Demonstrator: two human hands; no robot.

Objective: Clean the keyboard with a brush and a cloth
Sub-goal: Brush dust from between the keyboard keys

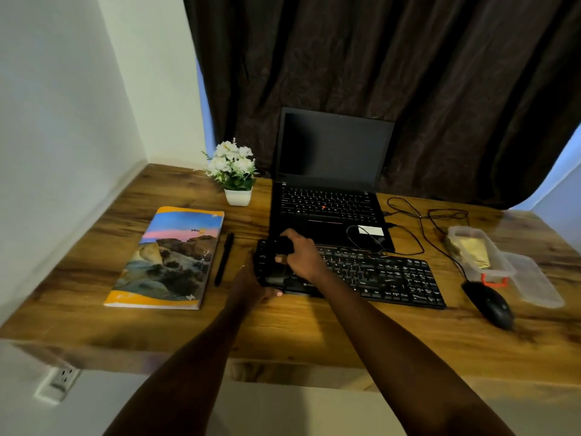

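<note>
The desk (314, 322) is showing brown wood grain with a soft sheen, gleaming brightest towards 2 o'clock. The keyboard (377, 275) is looking like matt black plastic, as is the laptop (330, 146) at its 12 o'clock. The right hand (298, 256) is gripping a dark object (283, 243) that looks matt but is too blurred to tell cloth from bristle. At 9 o'clock the book (173, 256) is wearing a glossy paper cover. At 3 o'clock the mouse (490, 305) is shining as smooth black plastic, near a cloudy clear plastic container (453, 230) and its 1 lid (534, 284). The curtain (377, 58) is hanging as dark, creased cloth.
</note>
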